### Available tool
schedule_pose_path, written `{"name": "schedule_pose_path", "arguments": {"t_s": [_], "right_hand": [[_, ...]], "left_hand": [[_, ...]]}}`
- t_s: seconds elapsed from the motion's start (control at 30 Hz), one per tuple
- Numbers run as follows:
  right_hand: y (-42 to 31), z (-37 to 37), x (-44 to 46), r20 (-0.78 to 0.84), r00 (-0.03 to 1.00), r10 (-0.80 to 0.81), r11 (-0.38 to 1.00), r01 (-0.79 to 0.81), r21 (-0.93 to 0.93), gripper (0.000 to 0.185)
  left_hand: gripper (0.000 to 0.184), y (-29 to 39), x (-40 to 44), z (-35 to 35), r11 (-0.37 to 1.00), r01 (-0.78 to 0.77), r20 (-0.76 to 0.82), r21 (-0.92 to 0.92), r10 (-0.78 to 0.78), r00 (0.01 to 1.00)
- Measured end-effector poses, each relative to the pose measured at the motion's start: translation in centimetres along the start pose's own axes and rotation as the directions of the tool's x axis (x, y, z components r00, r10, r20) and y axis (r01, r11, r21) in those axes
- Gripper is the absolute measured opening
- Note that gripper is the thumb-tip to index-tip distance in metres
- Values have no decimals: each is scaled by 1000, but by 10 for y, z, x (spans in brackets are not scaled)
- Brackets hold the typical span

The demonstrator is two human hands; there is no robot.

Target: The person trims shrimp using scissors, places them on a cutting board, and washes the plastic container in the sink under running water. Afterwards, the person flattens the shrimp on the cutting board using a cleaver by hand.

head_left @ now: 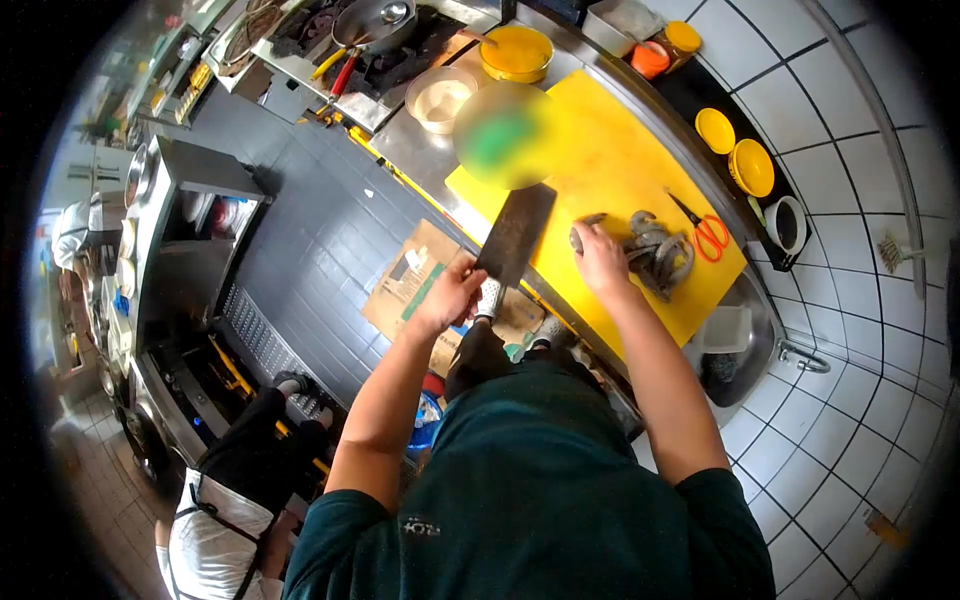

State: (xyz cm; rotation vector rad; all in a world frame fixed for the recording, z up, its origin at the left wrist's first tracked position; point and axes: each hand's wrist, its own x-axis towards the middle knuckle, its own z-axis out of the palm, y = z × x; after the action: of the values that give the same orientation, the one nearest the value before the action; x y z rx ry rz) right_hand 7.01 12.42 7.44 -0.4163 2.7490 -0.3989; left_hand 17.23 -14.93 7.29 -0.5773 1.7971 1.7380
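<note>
My left hand is closed round the handle of a cleaver, whose broad dark blade reaches over the near edge of the yellow cutting board. On the board, my right hand is closed on a small grey shrimp. Just right of that hand lies a pile of grey shrimp. Scissors with orange handles rest beside the pile. A blurred round patch with green in it hides the board's upper left part.
A pale bowl and a yellow bowl stand beyond the board. A pan is on the stove. The sink lies at the right. Another person is at lower left, near cardboard on the floor.
</note>
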Motion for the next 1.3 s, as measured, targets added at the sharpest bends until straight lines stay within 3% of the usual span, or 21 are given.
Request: {"name": "schedule_pose_path", "arguments": {"t_s": [0.1,0.3,0.4,0.5,0.6,0.7,0.9,1.0,1.17,1.3], "right_hand": [[6,6,4,54,994,-91,984,81,160,52],[10,7,14,53,996,-78,990,71,120,57],[15,13,20,23,998,-65,994,63,86,60],[3,-8,19,174,984,38,990,-61,125,58],[-3,-9,7,-63,991,-116,992,112,-51,51],[1,7,8,-71,979,-190,982,190,-7,46],[4,5,10,162,977,-135,991,131,35,56],[-2,27,-2,-116,956,-268,952,244,-184,63],[-18,38,-13,12,989,-149,968,148,-205,82],[-16,43,-11,1,991,-135,971,133,-201,83]], "left_hand": [[19,-17,-21,16,988,90,44,-122,-85,995],[15,-48,-29,39,994,39,-12,-103,-40,999],[38,-48,-28,44,995,48,-11,-84,-49,999],[65,-33,-39,54,1000,-30,-80,-3,30,996],[76,-45,-34,54,992,-120,-43,39,122,992],[72,-46,-34,55,992,-111,-57,66,115,992],[70,-42,-36,59,998,-62,-51,-15,61,997],[69,-40,-36,60,996,-46,-28,-70,44,999],[69,-40,-34,64,997,-31,-36,-68,28,999],[69,-38,-34,69,999,12,-88,-44,-16,996]]}}
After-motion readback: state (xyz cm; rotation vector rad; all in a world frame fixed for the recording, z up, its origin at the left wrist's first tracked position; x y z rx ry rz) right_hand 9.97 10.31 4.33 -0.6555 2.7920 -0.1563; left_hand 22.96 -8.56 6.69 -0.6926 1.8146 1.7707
